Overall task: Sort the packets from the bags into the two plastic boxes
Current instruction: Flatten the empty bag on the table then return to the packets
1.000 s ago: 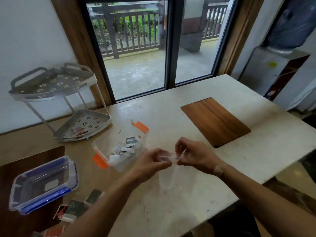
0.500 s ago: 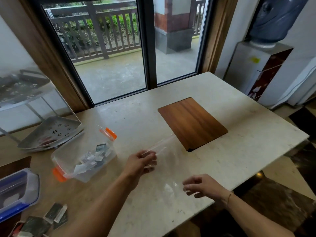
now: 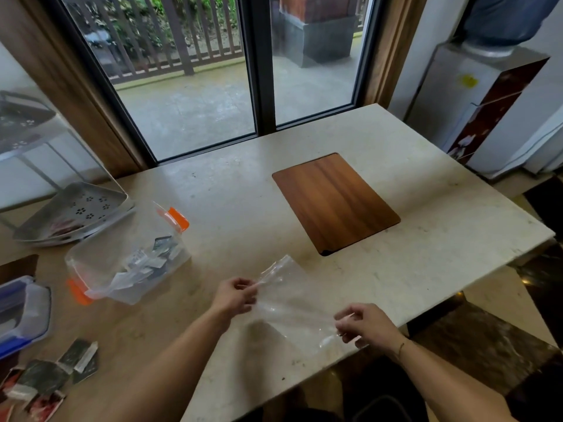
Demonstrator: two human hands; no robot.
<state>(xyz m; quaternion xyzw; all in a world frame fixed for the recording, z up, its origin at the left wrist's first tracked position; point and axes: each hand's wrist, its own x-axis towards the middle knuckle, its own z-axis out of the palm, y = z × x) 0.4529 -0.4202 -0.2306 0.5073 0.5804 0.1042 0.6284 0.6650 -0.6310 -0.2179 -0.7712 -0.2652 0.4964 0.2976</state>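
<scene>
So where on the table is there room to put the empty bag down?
Bare tabletop lies between the orange-clipped box and the wooden board, and right of the board toward the table's edge. It is crowded at the left: the blue-edged box, loose packets and metal rack. Both hands hold the clear bag.

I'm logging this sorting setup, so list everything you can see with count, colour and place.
Clear plastic bag: one, transparent, held over table front.
Clear box with orange clips: one, left of centre, packets inside.
Clear box with blue rim: one, far left edge.
Loose packets: several, dark and red, front left.
Grey perforated rack: one, back left.
Brown wooden board: one, table centre.
Beige stone table: one.
Water dispenser: one, white, right.
Left hand: pinching bag.
Right hand: pinching bag.
</scene>
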